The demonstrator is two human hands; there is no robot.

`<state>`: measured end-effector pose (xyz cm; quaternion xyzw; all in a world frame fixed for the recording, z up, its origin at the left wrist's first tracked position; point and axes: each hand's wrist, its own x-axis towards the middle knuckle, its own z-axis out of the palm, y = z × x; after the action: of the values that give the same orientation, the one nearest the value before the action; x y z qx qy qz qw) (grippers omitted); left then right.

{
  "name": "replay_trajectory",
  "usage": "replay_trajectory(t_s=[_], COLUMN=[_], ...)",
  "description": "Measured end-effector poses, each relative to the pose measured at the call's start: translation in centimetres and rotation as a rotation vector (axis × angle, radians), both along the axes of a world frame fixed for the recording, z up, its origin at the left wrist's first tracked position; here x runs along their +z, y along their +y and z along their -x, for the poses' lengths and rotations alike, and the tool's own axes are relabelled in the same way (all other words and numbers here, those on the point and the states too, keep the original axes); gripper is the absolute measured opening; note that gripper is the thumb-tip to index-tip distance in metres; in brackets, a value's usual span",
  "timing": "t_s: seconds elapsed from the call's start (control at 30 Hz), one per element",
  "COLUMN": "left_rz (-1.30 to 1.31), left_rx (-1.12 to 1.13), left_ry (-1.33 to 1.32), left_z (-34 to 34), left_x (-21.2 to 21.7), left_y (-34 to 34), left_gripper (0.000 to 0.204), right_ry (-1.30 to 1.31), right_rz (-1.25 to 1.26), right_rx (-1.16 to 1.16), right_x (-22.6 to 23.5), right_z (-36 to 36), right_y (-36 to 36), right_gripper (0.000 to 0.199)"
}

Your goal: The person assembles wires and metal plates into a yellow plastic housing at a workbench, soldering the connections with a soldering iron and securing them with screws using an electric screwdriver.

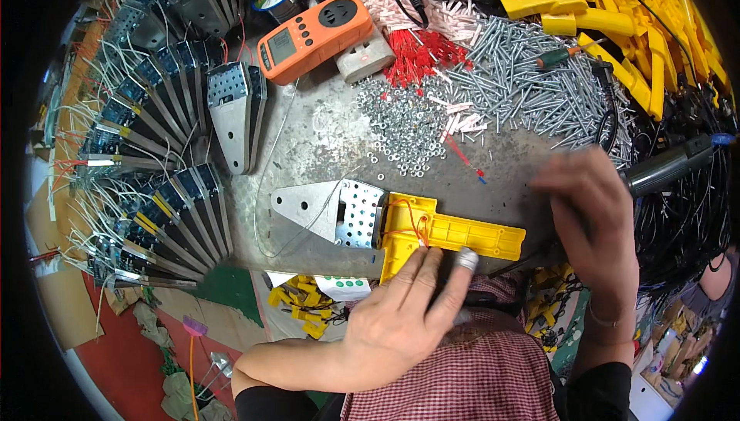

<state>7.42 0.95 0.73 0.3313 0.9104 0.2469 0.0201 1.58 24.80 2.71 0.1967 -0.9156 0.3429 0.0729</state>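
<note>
A yellow plastic handle shell lies with its inside up at the table's near edge. Attached to its left side is a tapered metal plate with a perforated metal section. Red wires run inside the shell. My left hand holds the shell's near edge, its fingertips over the wires; one finger is wrapped in silvery material. What lies beneath the fingertips is hidden. My right hand is raised to the right of the shell, beside a black tool handle. Motion smears its fingers.
Fanned stacks of similar metal plates line the left. An orange meter stands at the back. Nuts, screws, red parts and a yellow shell pile spread behind and right. Black cables hang at the right.
</note>
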Motion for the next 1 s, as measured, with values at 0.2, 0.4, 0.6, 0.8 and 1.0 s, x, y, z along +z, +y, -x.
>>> replay_trajectory(t_s=[0.2, 0.4, 0.6, 0.8, 1.0], left_rz=[0.112, 0.107, 0.067, 0.090, 0.246], left_rx=[-0.019, -0.002, -0.117, -0.191, -0.282], left_ry=[0.015, 0.178, 0.438, 0.507, 0.406], left_z=[0.3, 0.7, 2.2, 3.0, 4.1], left_x=[-1.7, -3.1, -4.9, -4.3, -2.7], left_y=[-1.2, -1.3, -2.5, -2.0, -1.1], left_gripper=[0.070, 0.061, 0.038, 0.034, 0.037], right_ry=[-0.237, -0.145, -0.060, -0.067, 0.039], right_rz=[-0.358, -0.470, -0.240, -0.256, -0.266], right_rx=[-0.180, -0.041, 0.119, 0.065, 0.029], right_x=[-0.9, -2.2, -3.0, -4.9, -6.7], right_z=[-6.6, -7.2, -5.9, -4.6, -3.7], right_y=[1.9, 2.9, 1.7, 1.6, 2.1], right_gripper=[0.034, 0.030, 0.031, 0.024, 0.021])
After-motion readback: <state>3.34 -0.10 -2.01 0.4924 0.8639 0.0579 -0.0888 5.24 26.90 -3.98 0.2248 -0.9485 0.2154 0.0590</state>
